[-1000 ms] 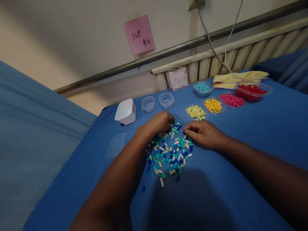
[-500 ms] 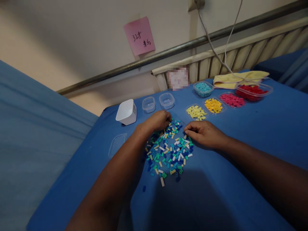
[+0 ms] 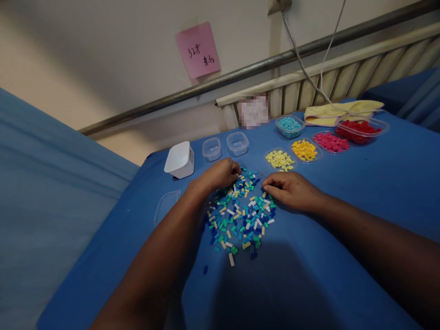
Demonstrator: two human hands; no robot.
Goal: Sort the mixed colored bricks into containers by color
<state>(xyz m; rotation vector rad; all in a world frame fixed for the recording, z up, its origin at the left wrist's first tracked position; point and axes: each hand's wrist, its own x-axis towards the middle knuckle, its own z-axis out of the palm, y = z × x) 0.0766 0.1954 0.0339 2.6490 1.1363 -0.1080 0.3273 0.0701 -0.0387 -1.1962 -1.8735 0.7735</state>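
Note:
Small toy building bricks [image 3: 237, 213] in blue, green, white and cream lie in a loose pile on the blue cover. At the pile's far left edge is my left hand [image 3: 222, 174], fingers curled down among the bricks; whatever they grip is hidden. My right hand [image 3: 292, 190] rests at the pile's right edge, thumb and fingers pressed together, and I cannot see what is between them. One white brick [image 3: 231, 260] and a dark blue brick [image 3: 205, 269] lie at the near side.
Behind the pile stand a white tub [image 3: 180, 160] and two clear containers [image 3: 211, 149]. To the right are containers of pale yellow [image 3: 280, 159], orange [image 3: 304, 150], pink [image 3: 331, 142], turquoise [image 3: 289, 126] and red pieces [image 3: 359, 130]. A clear lid [image 3: 167, 205] lies left; a yellow cloth [image 3: 340, 113] lies behind.
My left hand has shifted slightly left along the far edge of the pile. My right hand stays nearly in place.

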